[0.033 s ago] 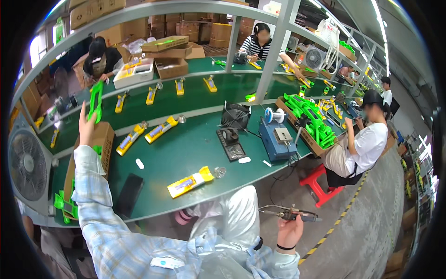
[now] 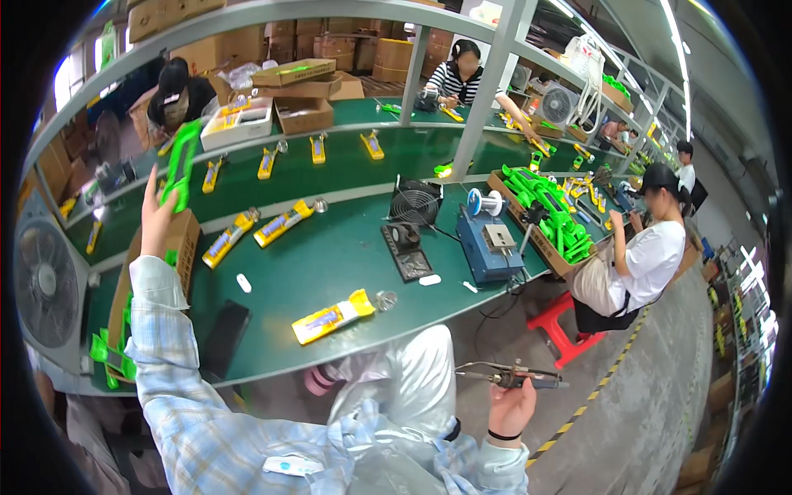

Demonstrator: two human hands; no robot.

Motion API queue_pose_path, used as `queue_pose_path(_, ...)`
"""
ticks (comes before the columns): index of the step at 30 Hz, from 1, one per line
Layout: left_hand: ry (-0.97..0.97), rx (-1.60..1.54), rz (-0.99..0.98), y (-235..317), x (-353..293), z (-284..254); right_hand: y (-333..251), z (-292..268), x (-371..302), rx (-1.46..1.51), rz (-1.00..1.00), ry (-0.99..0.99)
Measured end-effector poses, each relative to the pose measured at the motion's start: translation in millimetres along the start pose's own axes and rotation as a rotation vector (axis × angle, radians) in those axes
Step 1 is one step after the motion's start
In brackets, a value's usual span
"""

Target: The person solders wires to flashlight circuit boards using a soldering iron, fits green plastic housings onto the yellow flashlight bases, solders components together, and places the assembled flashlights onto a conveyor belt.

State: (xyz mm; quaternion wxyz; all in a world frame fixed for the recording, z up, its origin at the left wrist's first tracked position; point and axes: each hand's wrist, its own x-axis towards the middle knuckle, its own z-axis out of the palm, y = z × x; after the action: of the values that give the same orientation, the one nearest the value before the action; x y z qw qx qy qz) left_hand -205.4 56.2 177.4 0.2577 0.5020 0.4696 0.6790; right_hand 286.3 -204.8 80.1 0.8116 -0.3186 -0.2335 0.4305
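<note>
My left hand (image 2: 155,216) is raised over a cardboard box (image 2: 183,252) at the left end of the bench, closed on a green plastic frame (image 2: 183,167). More green parts (image 2: 111,355) show in and beside that box, partly hidden by my sleeve. Low at the right, off the bench edge, my right hand (image 2: 511,406) grips a soldering iron (image 2: 516,378) with a thin metal tube along it. Closest on the green bench lies a yellow lamp body (image 2: 334,320) with a clear round lens end. Two similar yellow lamp bodies (image 2: 285,224) lie farther back.
A dark phone (image 2: 227,337), a small black fan (image 2: 415,202), a black stand (image 2: 406,252) and a blue machine with a wire spool (image 2: 492,247) are on the bench. Behind runs a belt (image 2: 322,177) carrying yellow lamps. A co-worker (image 2: 652,239) sits right, beside a box of green parts (image 2: 549,214).
The green frame in my left hand has moved slightly up and to the right. My right hand still holds the soldering iron, and the whole view has shifted a little.
</note>
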Motion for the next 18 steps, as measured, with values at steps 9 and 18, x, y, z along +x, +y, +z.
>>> queue_pose_path(9, -0.586, -0.957, -0.126, 27, -219, 76, -21, -20, 7, 0.059, 0.029, -0.209)
queue_pose_path(18, -1.458, -2.039, 0.446, 182, -289, 144, -19, -48, -8, 0.096, 0.044, -0.154)
